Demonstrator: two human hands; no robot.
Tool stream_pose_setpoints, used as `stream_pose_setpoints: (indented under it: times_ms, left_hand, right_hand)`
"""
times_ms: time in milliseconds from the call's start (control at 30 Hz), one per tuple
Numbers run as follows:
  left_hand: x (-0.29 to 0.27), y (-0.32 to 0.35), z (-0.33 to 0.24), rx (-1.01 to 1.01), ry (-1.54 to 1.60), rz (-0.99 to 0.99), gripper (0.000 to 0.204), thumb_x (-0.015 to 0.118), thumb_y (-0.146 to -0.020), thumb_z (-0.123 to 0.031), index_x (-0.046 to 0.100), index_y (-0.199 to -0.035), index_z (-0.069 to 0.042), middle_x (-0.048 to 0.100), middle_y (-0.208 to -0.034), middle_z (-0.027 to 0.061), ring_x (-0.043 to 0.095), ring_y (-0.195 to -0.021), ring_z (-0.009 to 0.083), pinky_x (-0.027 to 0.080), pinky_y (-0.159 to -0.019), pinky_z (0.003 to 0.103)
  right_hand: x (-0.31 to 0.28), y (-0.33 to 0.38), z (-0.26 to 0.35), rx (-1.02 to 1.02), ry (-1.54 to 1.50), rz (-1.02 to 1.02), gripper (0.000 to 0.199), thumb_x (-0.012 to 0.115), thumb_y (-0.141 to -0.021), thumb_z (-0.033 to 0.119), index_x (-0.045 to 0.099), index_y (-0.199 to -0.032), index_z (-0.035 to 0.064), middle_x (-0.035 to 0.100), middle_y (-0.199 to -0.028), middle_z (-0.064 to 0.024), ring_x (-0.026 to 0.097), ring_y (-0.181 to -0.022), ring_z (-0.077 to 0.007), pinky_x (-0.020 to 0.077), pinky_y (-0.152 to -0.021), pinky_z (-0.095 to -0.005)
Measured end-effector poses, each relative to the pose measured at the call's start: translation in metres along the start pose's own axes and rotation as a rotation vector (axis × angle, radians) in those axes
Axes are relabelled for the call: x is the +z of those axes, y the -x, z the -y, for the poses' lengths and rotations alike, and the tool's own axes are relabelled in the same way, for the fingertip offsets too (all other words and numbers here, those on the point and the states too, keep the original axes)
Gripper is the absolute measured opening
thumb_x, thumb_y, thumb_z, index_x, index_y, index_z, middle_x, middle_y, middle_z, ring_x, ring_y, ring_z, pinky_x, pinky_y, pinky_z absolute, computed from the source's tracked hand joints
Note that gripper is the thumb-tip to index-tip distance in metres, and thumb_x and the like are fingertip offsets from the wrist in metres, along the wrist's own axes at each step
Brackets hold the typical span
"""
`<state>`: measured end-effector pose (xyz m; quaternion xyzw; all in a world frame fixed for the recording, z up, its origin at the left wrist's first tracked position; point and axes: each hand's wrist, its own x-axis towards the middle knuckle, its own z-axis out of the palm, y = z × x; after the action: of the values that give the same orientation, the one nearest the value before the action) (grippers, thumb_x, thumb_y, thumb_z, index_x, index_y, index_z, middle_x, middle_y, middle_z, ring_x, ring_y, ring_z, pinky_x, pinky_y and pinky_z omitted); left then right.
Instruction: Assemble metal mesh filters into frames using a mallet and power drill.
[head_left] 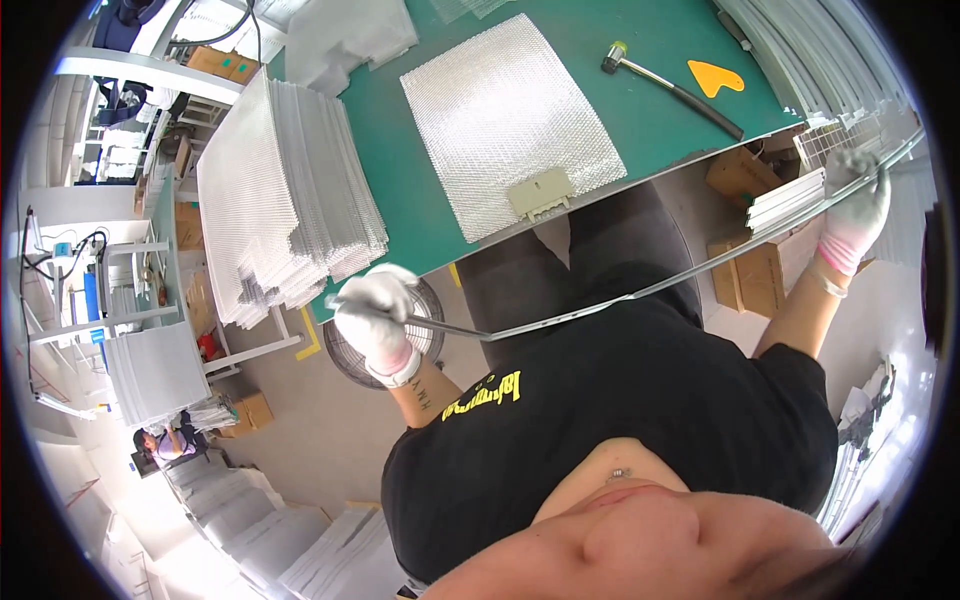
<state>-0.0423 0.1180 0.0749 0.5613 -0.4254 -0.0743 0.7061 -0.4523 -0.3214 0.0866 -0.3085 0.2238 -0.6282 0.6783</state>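
Note:
A long, thin metal strip (pixel 560 318) with a bend near its left end stretches across the front of my body. My white-gloved left hand (pixel 378 312) is closed round its left end. Far to the right, my right hand (pixel 860 200), in a white glove with a pink cuff, grips the strip near its other end. Ahead of me a silvery mesh sheet (pixel 510 110) lies flat on the green table (pixel 375 130). A beige plastic piece with tabs (pixel 541 192) rests on the sheet's near edge.
Left on the table stands a thick stack of mesh sheets (pixel 300 190). A mallet (pixel 680 95) and an orange scraper (pixel 716 77) lie to the right, near long metal strips (pixel 820 55). Cardboard boxes (pixel 745 275) and a round fan (pixel 425 345) are below. Another person (pixel 172 443) sits far left.

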Motion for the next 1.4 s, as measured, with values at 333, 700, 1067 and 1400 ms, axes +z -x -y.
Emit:
stream_pose_setpoints:
  times_ms: [333,700,1067,1400]
  left_hand:
    - [0.076,0.007,0.054,-0.323,0.088,-0.195,0.026,0.043,-0.107,-0.019,0.056,-0.115,0.002,0.063,-0.081,0.0093,0.059,-0.073,0.0161,0.051,-0.08,0.031]
    - [0.201,0.099,0.106,-1.054,0.978,-0.078,0.056,0.055,-0.102,-0.04,0.04,-0.144,-0.005,0.05,-0.142,0.0136,0.05,-0.128,0.0286,0.039,-0.111,0.045]
    - [0.218,-0.019,0.138,-0.826,1.131,-0.282,0.027,0.056,-0.102,-0.027,0.055,-0.11,-0.001,0.057,-0.108,0.0112,0.055,-0.104,0.0232,0.044,-0.101,0.039]
    - [0.231,-0.034,0.146,-0.737,1.018,-0.281,0.027,0.057,-0.101,-0.022,0.058,-0.112,0.003,0.059,-0.108,0.0115,0.057,-0.102,0.0219,0.047,-0.094,0.036]
  right_hand:
    - [0.179,0.028,-0.185,0.466,-0.434,0.594,0.023,0.057,-0.099,0.025,0.053,-0.091,0.0041,0.053,-0.086,-0.0064,0.052,-0.086,-0.0208,0.0452,-0.081,-0.0364]
    - [0.101,0.109,-0.21,0.714,0.494,0.81,0.031,0.048,-0.105,0.026,0.055,-0.124,0.0024,0.066,-0.097,-0.0059,0.061,-0.089,-0.0125,0.0483,-0.083,-0.0264]
    - [0.083,0.164,-0.208,0.508,0.412,0.583,0.059,0.043,-0.102,0.008,0.024,-0.158,0.0098,0.06,-0.087,-0.0033,0.045,-0.057,-0.0067,0.0451,-0.056,-0.0212]
    - [0.086,0.143,-0.209,0.828,0.139,0.61,0.06,0.046,-0.103,0.017,0.024,-0.159,0.0148,0.055,-0.085,-0.0037,0.039,-0.053,-0.0061,0.0413,-0.053,-0.0231]
